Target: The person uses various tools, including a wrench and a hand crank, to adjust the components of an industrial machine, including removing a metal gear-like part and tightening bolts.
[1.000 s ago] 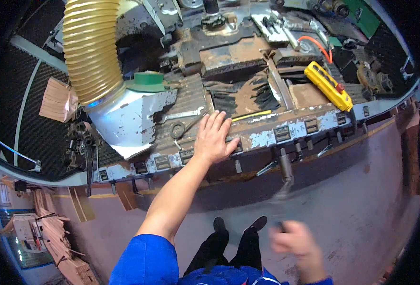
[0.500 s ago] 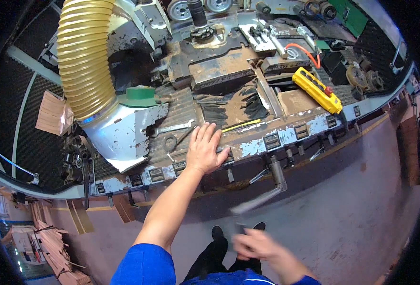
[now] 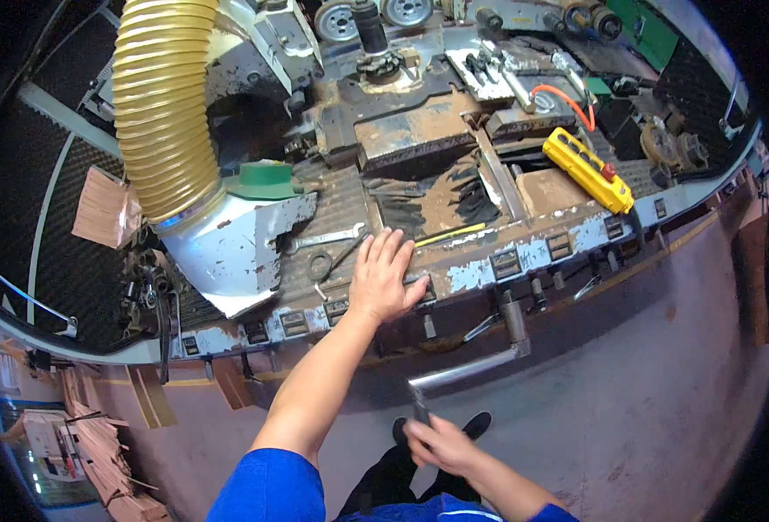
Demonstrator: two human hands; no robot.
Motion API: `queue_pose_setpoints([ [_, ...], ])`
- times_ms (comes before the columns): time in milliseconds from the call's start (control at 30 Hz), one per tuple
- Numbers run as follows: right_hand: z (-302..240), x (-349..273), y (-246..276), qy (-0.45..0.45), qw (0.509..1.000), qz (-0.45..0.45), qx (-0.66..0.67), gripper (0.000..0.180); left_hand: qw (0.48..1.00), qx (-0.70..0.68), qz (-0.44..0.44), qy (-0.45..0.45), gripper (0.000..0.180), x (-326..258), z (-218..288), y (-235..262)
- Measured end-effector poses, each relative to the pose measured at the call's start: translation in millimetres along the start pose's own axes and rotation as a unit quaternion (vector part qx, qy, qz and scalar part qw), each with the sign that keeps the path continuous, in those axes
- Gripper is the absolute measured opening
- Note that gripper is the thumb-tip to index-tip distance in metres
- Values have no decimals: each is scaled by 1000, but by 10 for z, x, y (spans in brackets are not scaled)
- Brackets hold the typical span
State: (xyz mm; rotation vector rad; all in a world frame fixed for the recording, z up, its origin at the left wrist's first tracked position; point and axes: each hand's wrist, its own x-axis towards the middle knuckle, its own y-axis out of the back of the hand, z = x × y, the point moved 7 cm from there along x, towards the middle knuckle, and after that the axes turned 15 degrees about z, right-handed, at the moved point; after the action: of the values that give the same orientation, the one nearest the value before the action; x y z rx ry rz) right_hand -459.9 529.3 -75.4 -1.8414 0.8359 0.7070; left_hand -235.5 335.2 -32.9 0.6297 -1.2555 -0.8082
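Observation:
My left hand (image 3: pixel 383 280) lies flat on the front edge of a worn machine bed (image 3: pixel 506 233), fingers stretched forward. Below the edge, my right hand (image 3: pixel 439 444) is closed around the dark grip of a crank handle (image 3: pixel 463 371). The bent metal arm of that crank runs up to a shaft on the machine's front. Beyond my left fingertips lie an open-end wrench (image 3: pixel 332 236) and a dark ring-headed tool (image 3: pixel 321 264). Just right of those fingers is a thin yellow strip (image 3: pixel 451 234).
A yellow ribbed hose (image 3: pixel 163 104) rises on the left beside a green cap-like part (image 3: pixel 264 180). On the right lies a yellow push-button control box (image 3: pixel 587 170). An orange air line (image 3: pixel 567 94) curves behind it. Bundled wood strips (image 3: pixel 106 448) stand at lower left.
My right hand has swung slightly up and left, turning the crank with it. My left hand keeps its place on the machine edge; the whole view has shifted slightly.

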Motion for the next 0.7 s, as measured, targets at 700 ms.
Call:
queue_pose_setpoints([
  [700, -1815, -1841, 1952, 351, 853, 339, -187, 10, 1000, 10, 9, 4, 67, -8, -41, 124],
])
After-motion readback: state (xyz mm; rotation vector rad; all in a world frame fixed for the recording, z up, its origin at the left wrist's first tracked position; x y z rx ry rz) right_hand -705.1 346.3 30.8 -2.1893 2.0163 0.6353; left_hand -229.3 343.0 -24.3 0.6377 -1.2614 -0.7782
